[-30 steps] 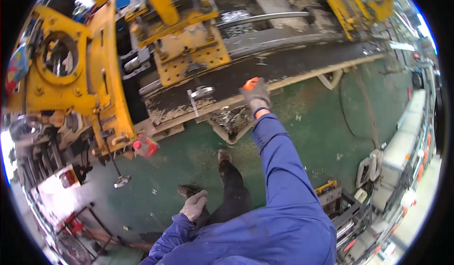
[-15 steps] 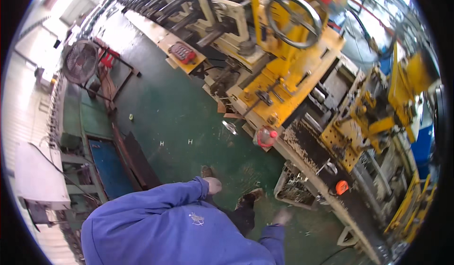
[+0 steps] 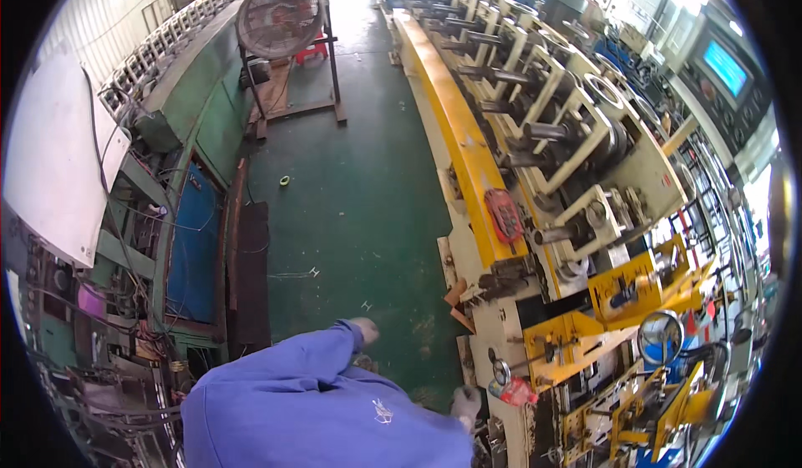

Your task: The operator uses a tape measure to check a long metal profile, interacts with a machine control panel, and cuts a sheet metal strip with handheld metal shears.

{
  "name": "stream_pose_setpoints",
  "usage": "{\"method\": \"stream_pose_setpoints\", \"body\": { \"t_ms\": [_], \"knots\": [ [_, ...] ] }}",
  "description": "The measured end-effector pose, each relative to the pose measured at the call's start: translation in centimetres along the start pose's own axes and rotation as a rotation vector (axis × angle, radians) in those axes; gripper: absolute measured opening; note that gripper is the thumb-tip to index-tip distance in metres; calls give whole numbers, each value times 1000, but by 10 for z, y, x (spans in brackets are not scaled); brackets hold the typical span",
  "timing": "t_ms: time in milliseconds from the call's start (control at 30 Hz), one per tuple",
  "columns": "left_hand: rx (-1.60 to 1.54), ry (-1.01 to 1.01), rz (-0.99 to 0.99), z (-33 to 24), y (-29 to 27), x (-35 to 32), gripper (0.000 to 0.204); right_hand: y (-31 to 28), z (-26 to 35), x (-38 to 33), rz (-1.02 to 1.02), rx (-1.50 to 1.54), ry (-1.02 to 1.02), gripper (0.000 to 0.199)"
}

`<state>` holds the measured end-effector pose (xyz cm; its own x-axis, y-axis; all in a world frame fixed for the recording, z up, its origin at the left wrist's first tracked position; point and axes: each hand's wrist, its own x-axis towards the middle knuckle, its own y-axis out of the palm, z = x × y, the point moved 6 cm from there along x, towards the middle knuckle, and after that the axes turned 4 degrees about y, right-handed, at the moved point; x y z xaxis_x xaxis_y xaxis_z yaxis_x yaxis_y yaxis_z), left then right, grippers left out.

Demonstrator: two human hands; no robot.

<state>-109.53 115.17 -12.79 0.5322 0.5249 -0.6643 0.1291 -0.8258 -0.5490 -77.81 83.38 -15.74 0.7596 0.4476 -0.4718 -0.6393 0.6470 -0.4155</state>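
Observation:
My left hand (image 3: 365, 329), pale at the end of a blue sleeve, hangs over the green floor in front of my body. It is small and its fingers do not show clearly. My right hand (image 3: 466, 405), greyish, is low beside the edge of the machine bed, just left of a clear plastic bottle (image 3: 514, 390) with red on it. A gap shows between that hand and the bottle. How its fingers are set, I cannot make out. No object shows in either hand.
A long machine line with cream roller stands (image 3: 576, 134) and a yellow rail (image 3: 455, 126) runs along the right. A red control box (image 3: 504, 215) lies on the rail. Left are a green machine (image 3: 188, 109) and a large fan (image 3: 281, 19). A tape roll (image 3: 285, 181) lies on the floor.
My view has swung right, so the aisle now runs ahead and the machine line stands along the right. My right hand now appears closer to the bottle.

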Motion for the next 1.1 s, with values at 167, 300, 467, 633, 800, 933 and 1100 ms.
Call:
{"method": "stream_pose_setpoints", "body": {
  "t_ms": [167, 300, 467, 633, 800, 933, 1100],
  "knots": [
    [-168, -346, -195, 165, -44, -3, 48, 79, 216, 56, -8, -401, -306, 45],
    [-215, -351, -140, 201, -41, -5, 49, 99, 285, 151, -112, -174, -503, 46],
    [-408, -484, -66, 252, 2, -26, 59, 184, 391, 221, 111, 60, -536, 38],
    [-370, -534, 30, 233, -68, 4, 58, 306, 487, 179, 501, -210, -382, 35],
    [-301, -501, -256, 199, -199, 49, 48, 401, 528, 142, 902, -523, -428, 45],
    [-420, -492, -290, 175, -281, 90, 46, 437, 527, 166, 990, -754, -392, 49],
    [-300, -436, -279, 262, -293, 178, 40, 478, 519, 246, 922, -959, -272, 49]
  ]
}}
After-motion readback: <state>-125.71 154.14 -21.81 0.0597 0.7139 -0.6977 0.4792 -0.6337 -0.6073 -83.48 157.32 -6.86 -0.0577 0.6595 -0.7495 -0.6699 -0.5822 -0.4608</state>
